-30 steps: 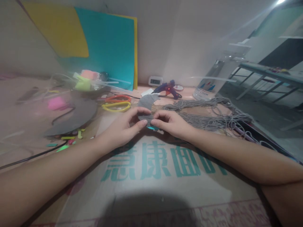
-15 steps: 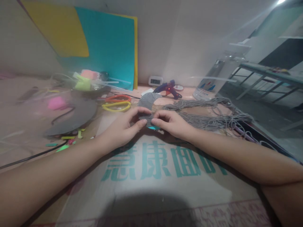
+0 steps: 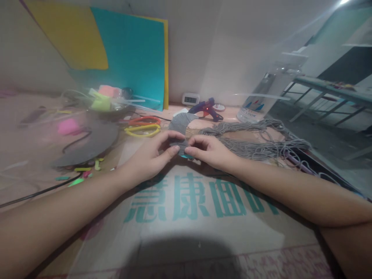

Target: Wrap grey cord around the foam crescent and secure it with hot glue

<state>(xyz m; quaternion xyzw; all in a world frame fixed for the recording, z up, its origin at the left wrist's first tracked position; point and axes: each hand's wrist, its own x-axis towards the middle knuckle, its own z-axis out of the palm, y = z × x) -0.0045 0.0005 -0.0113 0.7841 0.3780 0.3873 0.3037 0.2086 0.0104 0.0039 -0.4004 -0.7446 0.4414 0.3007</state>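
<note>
A small piece wound with grey yarn (image 3: 182, 146), teal along its lower edge, is held between my two hands over the middle of the sheet. My left hand (image 3: 155, 155) grips its left side, thumb in front and fingers curled behind. On the right side my right hand (image 3: 207, 150) pinches it between thumb and fingertips. Just behind lies another grey yarn-covered piece (image 3: 180, 122) with a curved edge. To the right, a loose hank of grey yarn (image 3: 252, 150) spreads close to my right wrist.
A hot glue gun (image 3: 207, 109) with a red light and a small digital clock (image 3: 190, 99) are by the wall. Scissors with yellow handles (image 3: 142, 131) lie behind my left hand. A clear bottle (image 3: 254, 100) stands back right; a grey disc (image 3: 95, 145) and colourful scraps are left.
</note>
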